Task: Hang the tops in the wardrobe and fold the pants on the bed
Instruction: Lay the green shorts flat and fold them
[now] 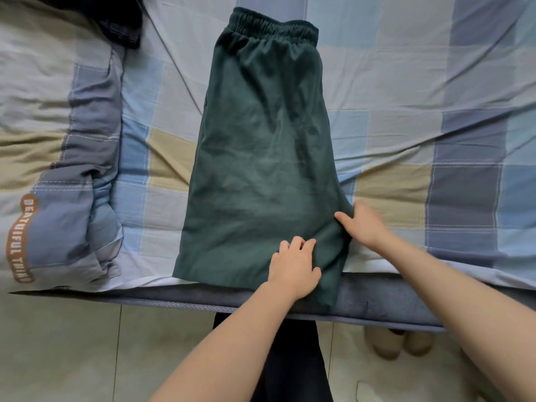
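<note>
Dark green shorts (261,158) lie folded lengthwise on the checked bed sheet (406,82), with the elastic waistband at the far end and the hem at the near edge of the bed. One corner of the hem hangs over the edge. My left hand (294,266) rests on the cloth near the hem with its fingers curled against the fabric. My right hand (364,224) lies at the right edge of the shorts, thumb on the cloth and fingers hidden at the fabric's edge.
A rolled blue and beige quilt (66,198) with brown lettering lies at the left. A black garment (121,21) sits at the far left corner. The dark bed edge (203,298) runs across below. Slippers (400,342) stand on the tiled floor.
</note>
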Demonstrator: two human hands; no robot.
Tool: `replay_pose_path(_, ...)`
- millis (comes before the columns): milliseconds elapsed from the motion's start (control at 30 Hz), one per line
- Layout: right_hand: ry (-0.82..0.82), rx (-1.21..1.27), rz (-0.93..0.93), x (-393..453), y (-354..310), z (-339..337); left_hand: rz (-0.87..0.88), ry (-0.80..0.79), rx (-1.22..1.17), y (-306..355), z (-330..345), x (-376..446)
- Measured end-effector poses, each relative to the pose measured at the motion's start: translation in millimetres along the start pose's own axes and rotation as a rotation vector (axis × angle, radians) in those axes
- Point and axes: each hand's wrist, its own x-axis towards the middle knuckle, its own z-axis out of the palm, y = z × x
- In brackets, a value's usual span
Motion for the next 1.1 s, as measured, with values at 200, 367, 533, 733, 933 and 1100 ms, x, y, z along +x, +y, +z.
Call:
replay_pose_path(200, 0.032, 0.080, -0.107, -34.4, -42.3, 19.7, -0.129, 0.034, -0.528, 0.3, -6.5, 2.2)
replay_pose_path(367, 0.004, 0.246, 0.009, -31.6, -84.9, 22.4, -0.274, 0.102, -0.829, -2.8, -8.3, 3.9)
replay_pose_path(533, -0.031, 0.502, 0.109, -21.4, -110.1, 28.0, -0.434, 0.109, -0.881, -27.5, -8.4, 2.4)
replay_pose_path(733, 0.065, 0.216, -0.363, -19.2, -91.2, 33.3, -0.354, 0.132, -0.992, -66.3, -20.7, -4.5)
replay_pose_path(933, -0.034, -0.329, -0.395, -6.4, -93.6, 27.6, -0.278, 0.122, -0.827, -78.1, -27.7, -0.3)
replay_pose_path(1100, 0.111, -0.273, -0.448, -0.1, -110.7, 23.8, -0.272, 0.208, -0.790, -74.4, -29.5, 2.9)
